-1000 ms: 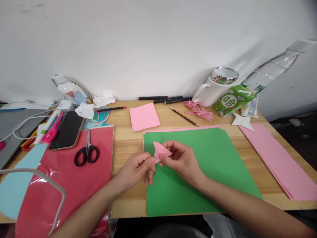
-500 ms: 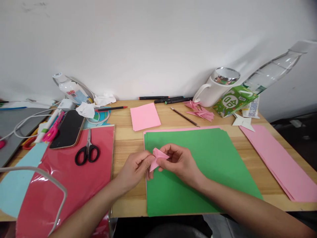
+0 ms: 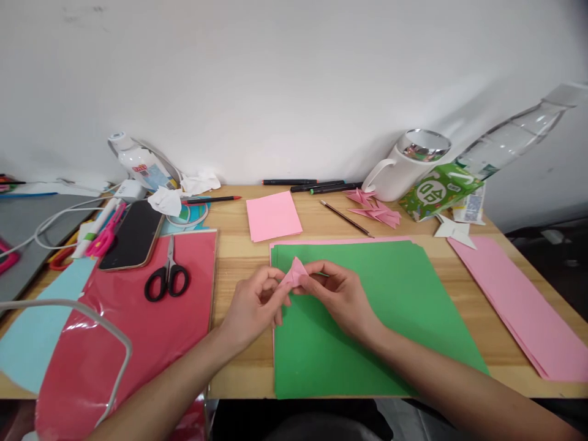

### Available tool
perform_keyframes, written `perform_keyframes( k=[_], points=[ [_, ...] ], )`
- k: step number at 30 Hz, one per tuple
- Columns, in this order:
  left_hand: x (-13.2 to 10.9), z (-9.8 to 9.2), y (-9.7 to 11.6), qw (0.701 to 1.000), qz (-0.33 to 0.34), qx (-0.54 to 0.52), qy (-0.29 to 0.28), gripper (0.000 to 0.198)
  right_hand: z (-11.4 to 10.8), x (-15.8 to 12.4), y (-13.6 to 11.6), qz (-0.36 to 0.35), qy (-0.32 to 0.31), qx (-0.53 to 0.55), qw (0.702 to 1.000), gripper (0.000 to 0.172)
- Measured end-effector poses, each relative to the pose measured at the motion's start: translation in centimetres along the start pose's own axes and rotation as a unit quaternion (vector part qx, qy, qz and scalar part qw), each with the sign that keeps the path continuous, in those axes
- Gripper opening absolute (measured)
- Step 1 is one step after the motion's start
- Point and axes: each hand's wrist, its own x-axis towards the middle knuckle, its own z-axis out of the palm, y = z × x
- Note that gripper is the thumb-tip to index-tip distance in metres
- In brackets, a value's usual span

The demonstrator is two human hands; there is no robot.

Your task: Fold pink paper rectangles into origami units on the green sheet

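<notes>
My left grip [image 3: 250, 305] and right grip [image 3: 342, 299] pinch the folded pink paper [image 3: 296, 272] toward ten o'clock over the green sheet [image 3: 404, 300]; uneven tugging could tear it.

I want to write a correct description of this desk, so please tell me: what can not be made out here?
All in the head view:
- Folded pink paper: partly covered by fingers of the left hand and right hand.
- Clear bottle: upper end cut off by the right edge.
- White packet: partly behind the green packet.
- White bottle: small print unreadable.
</notes>
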Motion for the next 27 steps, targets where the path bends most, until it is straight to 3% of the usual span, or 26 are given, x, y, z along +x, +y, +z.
perform_keyframes(
  k=[5,10,13,18,23,27],
  points=[
    [-0.1,0.0,-0.3,0.999,0.038,0.013,-0.010,0.022,-0.2,-0.4,0.2,-0.059,0.048,-0.135,0.988,0.025],
    [-0.4,0.1,-0.4,0.996,0.076,0.053,0.013,0.018,-0.1,-0.5,0.6,-0.070,0.043,-0.128,0.988,0.028],
    [-0.2,0.0,0.0,0.998,0.052,0.025,0.020,0.022,0.0,-0.4,0.5,-0.074,0.002,-0.110,0.991,0.026],
    [0.2,-0.7,0.9,0.993,-0.041,-0.112,0.008,0.033,-0.7,0.3,-0.3,0.017,-0.116,-0.019,0.993,0.025],
    [0.2,-1.0,1.1,0.981,-0.077,-0.171,-0.051,0.035,-1.0,0.7,-0.3,0.079,-0.145,0.078,0.983,0.022],
    [-0.1,-0.9,0.9,0.980,-0.080,-0.160,-0.084,0.034,-1.0,0.7,-0.1,0.100,-0.183,0.121,0.970,0.029]
  ],
)
